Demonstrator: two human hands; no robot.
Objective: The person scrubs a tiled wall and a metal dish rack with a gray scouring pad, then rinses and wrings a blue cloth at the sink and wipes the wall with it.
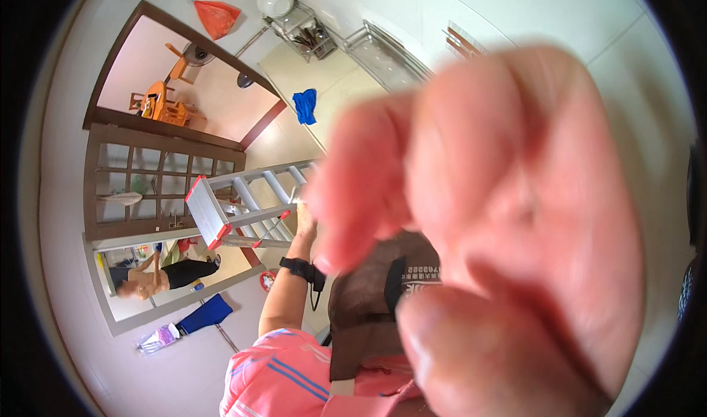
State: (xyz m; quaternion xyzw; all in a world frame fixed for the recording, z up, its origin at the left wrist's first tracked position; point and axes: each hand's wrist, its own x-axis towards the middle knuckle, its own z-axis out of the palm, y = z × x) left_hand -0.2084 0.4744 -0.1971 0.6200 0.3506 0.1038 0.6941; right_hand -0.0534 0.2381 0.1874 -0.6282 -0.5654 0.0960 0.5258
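My right hand [513,212] is close in front of the camera, large and blurred. Its fingers curl to the left, a gap separates them from the thumb, and nothing shows in the grasp. Farther off, my left hand [305,221] is beside an aluminium stepladder [257,196] with red plastic corners. Fingers of the right hand partly cover it, so whether it grips the ladder is unclear. A small pale object [296,195] shows at its fingertips. A black band [298,268] with a cable circles the left wrist. I wear a brown apron [364,301] bearing writing.
Behind the ladder are a brown glazed door [160,179] and a doorway onto a wooden table [156,101] with chairs. A blue cloth [305,106] lies on the counter [331,77] near a dish rack [309,33]. Another person [165,279] is visible through an opening.
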